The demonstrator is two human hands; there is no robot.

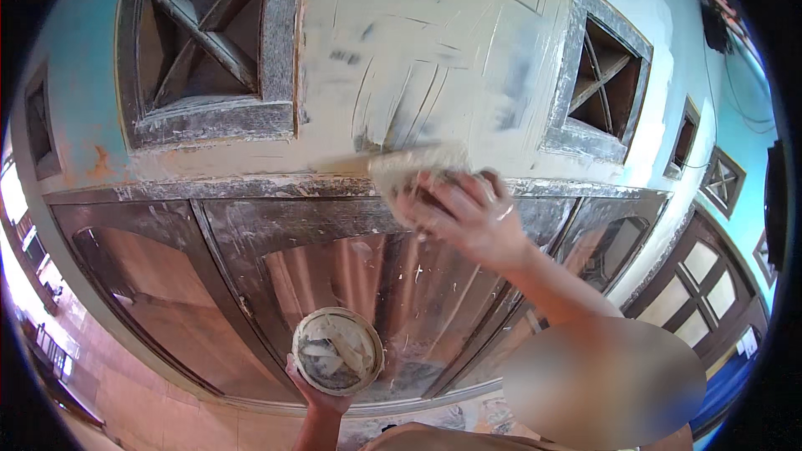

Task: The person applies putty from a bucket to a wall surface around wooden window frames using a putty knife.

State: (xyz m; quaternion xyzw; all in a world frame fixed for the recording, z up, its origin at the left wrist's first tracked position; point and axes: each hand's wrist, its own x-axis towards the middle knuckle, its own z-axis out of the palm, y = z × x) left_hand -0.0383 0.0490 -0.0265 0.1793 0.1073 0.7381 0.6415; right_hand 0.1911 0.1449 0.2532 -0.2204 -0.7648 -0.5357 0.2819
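Note:
My right hand (464, 213) is wrapped round a wide scraper (397, 171) coated in pale putty. Its blade lies against the wall (351, 92) just above the wooden window's top rail, and putty is smeared over the fingers. Lower down, my left hand (322, 392) grips a round tub (379, 361) from underneath. Inside the tub, thick off-white putty (355, 342) clings round the sides, with a dark patch at the left. Fresh cream putty covers the wall above the scraper, with grey patches and dark streaks showing through.
Square wooden vents with crossed bars flank the puttied area, one at left (196, 42) and one at right (606, 75). Below runs a dark wooden window frame (225, 234) with arched glass panes. A panelled door (702, 284) stands at far right. Tiled floor (125, 376) shows at lower left.

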